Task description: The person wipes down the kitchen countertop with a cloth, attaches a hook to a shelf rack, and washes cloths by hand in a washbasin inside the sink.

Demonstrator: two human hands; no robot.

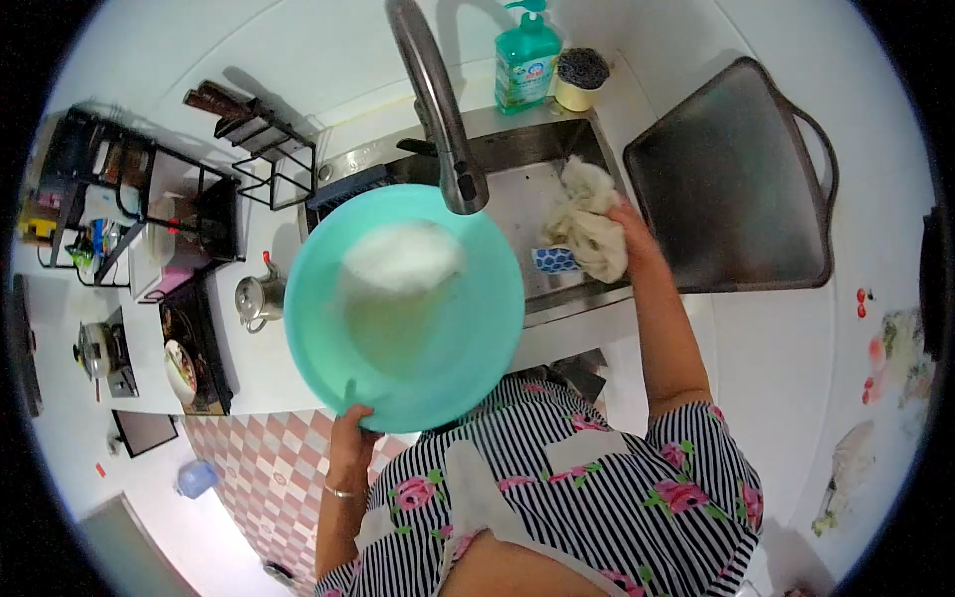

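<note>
A large turquoise basin (487, 328) with foamy, cloudy water in it covers the left part of the sink and the counter edge. My left hand (353, 430) grips its near rim, with the fingers partly hidden under the basin. Over the right side of the metal sink (517, 204), my right hand (637, 239) is closed on a bunched beige cloth (592, 224). Beside the cloth lies a blue patterned item (555, 260). The grey faucet (448, 129) reaches over the basin's far rim.
Behind the sink stand a green soap bottle (525, 65) and a scrubber on a cream container (577, 92). A dark tray (736, 189) leans at the right. On the left are a metal pot (261, 298), a knife rack (274, 159), a black shelf (194, 184) and a stove (199, 338).
</note>
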